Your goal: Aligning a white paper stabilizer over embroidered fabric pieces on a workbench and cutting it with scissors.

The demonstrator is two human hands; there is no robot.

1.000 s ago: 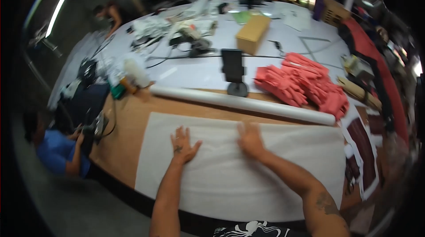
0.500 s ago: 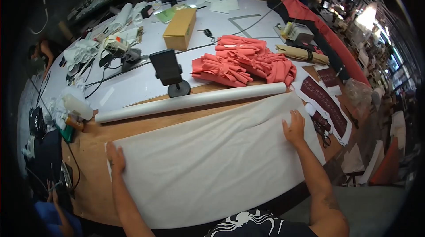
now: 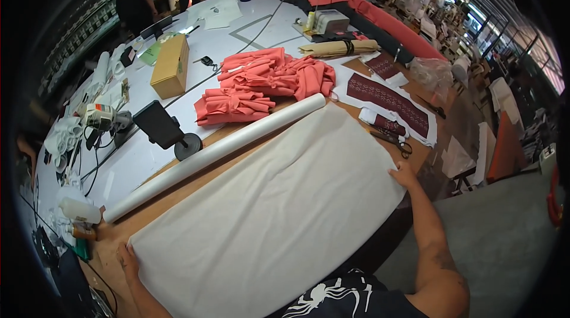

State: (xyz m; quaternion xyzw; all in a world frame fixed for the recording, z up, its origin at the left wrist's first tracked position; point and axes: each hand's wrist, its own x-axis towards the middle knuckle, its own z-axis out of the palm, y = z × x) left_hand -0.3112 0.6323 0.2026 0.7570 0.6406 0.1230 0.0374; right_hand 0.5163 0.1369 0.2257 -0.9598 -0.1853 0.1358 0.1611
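Observation:
A wide piece of off-white fabric (image 3: pixel 261 211) lies over the near part of the table, with soft creases running across it. At its left edge, by the far corner, my left hand (image 3: pixel 128 260) is closed on the cloth. My right hand (image 3: pixel 406 176) pinches the right edge, its fingertips partly hidden. Along the far side of the cloth lies a long white roll (image 3: pixel 219 154), touched by neither hand. Just beyond the right hand are black-handled scissors (image 3: pixel 404 149) and a small bundle of maroon patterned cloth (image 3: pixel 385 123).
Past the roll stand a phone on a stand (image 3: pixel 160 130) and tied coral fabric bundles (image 3: pixel 267 83). A cardboard box (image 3: pixel 170 68) is farther back. Maroon patterned strips (image 3: pixel 389 102) lie at right, a bottle (image 3: pixel 80 210) at left. Two people (image 3: pixel 133 3) stand beyond the table.
My view has turned to the right. My right hand has gone from lying spread on the fabric to gripping its right edge; my left hand has closed on the left edge.

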